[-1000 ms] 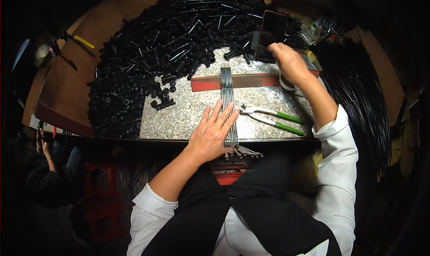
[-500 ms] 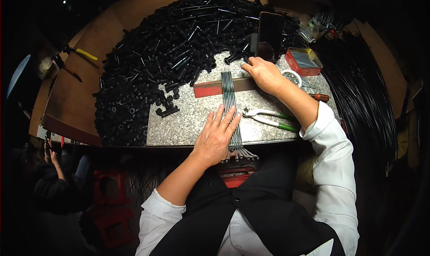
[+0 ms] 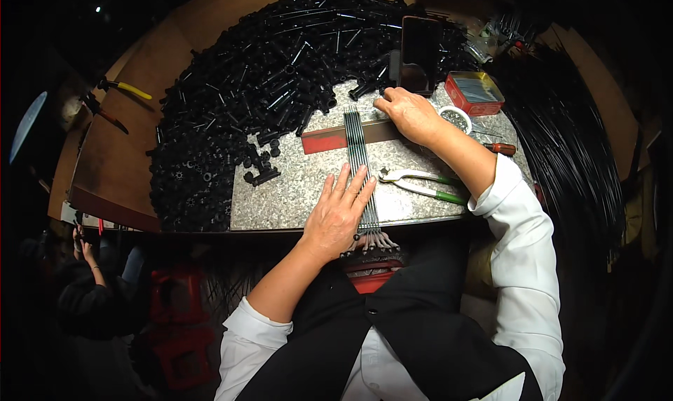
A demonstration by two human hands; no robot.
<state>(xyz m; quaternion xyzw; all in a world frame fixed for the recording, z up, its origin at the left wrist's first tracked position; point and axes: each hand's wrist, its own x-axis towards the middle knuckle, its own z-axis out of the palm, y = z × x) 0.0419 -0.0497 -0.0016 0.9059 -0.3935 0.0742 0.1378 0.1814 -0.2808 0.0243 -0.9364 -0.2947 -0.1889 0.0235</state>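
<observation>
Gently, with your left hand [image 3: 335, 215] spread flat on the rods [image 3: 356, 138], which lie across the bar [image 3: 324, 140], press evenly so none rolls, and spare their tips [image 3: 351, 110] any knock from your curled right hand [image 3: 413, 116] nearby, whose hold I cannot make out.

The slab [image 3: 273, 201] offers room left of the rods [image 3: 356, 141] — piled black parts [image 3: 245, 85] bar the back, pliers [image 3: 417, 188] the right.
</observation>
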